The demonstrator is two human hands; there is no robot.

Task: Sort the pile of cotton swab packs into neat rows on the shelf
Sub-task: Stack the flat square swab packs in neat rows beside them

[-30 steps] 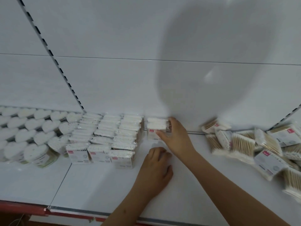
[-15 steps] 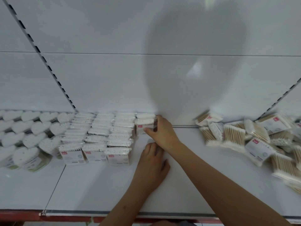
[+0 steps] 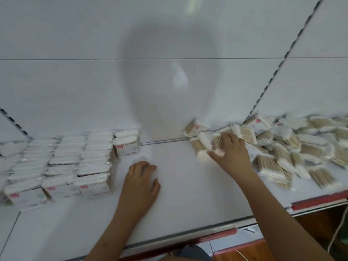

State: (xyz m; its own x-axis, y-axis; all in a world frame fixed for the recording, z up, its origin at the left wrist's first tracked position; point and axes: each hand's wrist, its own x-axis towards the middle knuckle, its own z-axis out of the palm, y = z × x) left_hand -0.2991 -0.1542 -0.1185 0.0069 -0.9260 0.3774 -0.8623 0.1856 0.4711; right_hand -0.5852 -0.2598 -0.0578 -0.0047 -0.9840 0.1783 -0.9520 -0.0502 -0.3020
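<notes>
Neat rows of cotton swab packs [image 3: 79, 162] stand on the left of the white shelf [image 3: 184, 196]. A fourth row holds two packs at the back, the front one [image 3: 126, 146] upright with a red label. A loose pile of packs [image 3: 293, 147] with wooden sticks covers the right. My right hand [image 3: 232, 154] lies on the pile's left edge, fingers and thumb closed around one pack [image 3: 217, 145]. My left hand [image 3: 141, 182] rests palm down on the bare shelf beside the rows, fingers curled, holding nothing.
Heart-shaped white packs [image 3: 8, 148] sit at the far left edge. The shelf's back panel carries slotted uprights [image 3: 273, 76]. A red price rail [image 3: 318, 202] runs along the front edge, with a white cord [image 3: 339, 230] hanging below it on the right.
My right hand left the pack it set at the back of the fourth row and swung right onto the loose pile. The view turned right. My left hand stayed on the shelf.
</notes>
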